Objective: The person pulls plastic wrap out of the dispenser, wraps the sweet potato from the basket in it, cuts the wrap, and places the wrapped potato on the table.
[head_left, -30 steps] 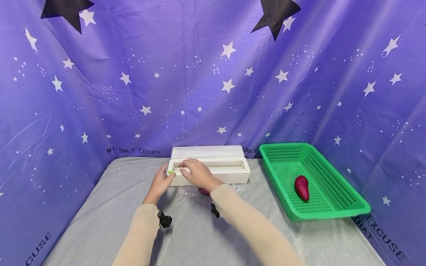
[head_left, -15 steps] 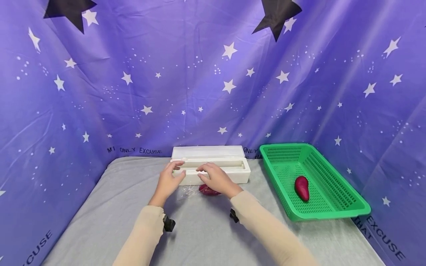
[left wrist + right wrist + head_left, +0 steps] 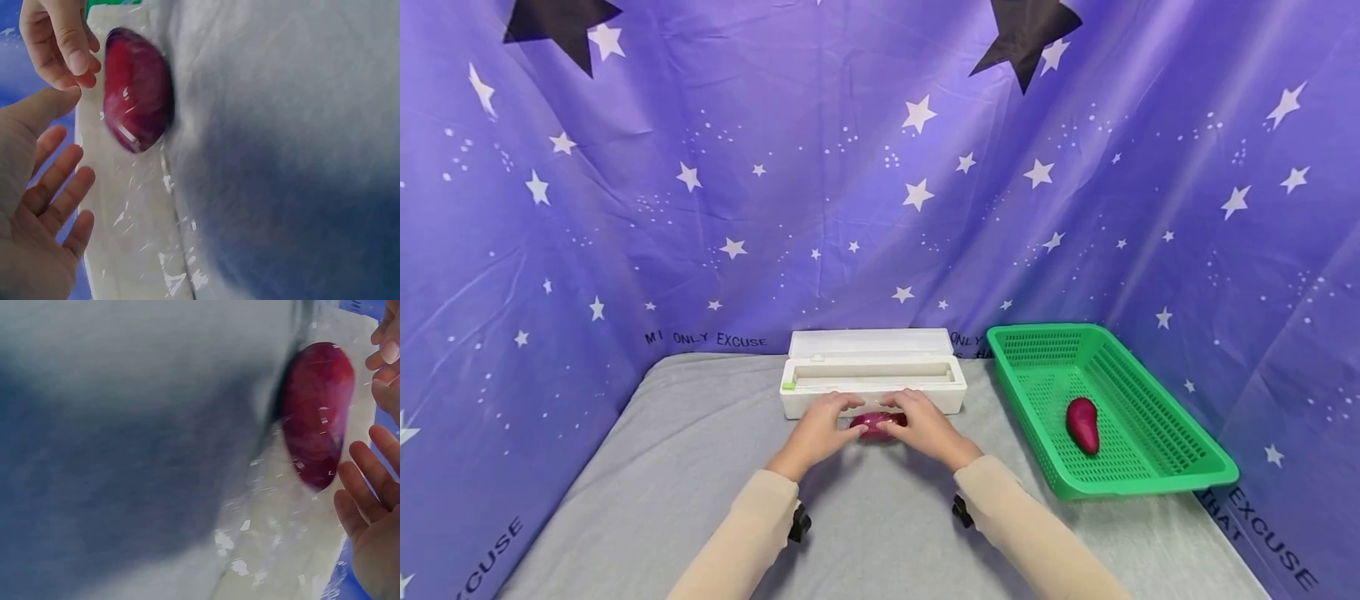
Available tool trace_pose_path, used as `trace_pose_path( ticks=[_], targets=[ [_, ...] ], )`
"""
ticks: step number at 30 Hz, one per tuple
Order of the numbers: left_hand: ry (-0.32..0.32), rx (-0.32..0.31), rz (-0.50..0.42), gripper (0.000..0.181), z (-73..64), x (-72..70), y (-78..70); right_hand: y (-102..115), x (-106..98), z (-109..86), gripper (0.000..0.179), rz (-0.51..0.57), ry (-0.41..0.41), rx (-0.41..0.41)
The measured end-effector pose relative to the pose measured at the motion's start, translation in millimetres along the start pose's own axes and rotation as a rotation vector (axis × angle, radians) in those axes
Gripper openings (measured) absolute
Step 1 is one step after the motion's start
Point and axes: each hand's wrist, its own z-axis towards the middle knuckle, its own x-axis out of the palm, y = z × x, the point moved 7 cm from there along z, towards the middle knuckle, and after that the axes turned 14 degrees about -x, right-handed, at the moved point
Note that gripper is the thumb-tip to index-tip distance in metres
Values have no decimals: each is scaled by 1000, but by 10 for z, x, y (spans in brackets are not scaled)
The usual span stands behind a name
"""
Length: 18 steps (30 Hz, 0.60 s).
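A dark-red, smooth, elongated fruit or vegetable (image 3: 880, 422) lies on the grey cloth under clear plastic film (image 3: 240, 565), which catches the light in creases. My left hand (image 3: 816, 429) is at its left end, fingers spread and relaxed. At the right end my right hand (image 3: 928, 427) mirrors it, fingers loosely bent. In both wrist views the fingertips stand beside the red piece (image 3: 139, 90) without curling round it. Right behind it stands a white cling film dispenser (image 3: 801, 406), its lid (image 3: 872, 342) raised and a lime-green slider (image 3: 788, 386) at its left end.
On the right sits a green perforated basket (image 3: 1142, 483) with a similar red, pear-shaped piece (image 3: 1082, 425) inside. A purple star-printed curtain (image 3: 820, 167) encloses the back and sides of the cloth-covered table (image 3: 880, 533).
Both hands have left the dispenser and come down toward me, to either end of the red piece. The dispenser's trough and green slider are uncovered to view. The basket stays put.
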Motion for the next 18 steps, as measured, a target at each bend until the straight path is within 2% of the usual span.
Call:
trace_pose_path(
  ticks=[6,12,18],
  targets=[
    [-35,-41,66,49,-23,106,32,-134,-6,-162,38,-3,-45,6],
    [-7,-84,100,56,-47,225,69,-279,1,-277,42,31,-61,86],
    [12,-99,93,52,-37,295,93,-300,26,-291,37,94,-58,63]
  ],
)
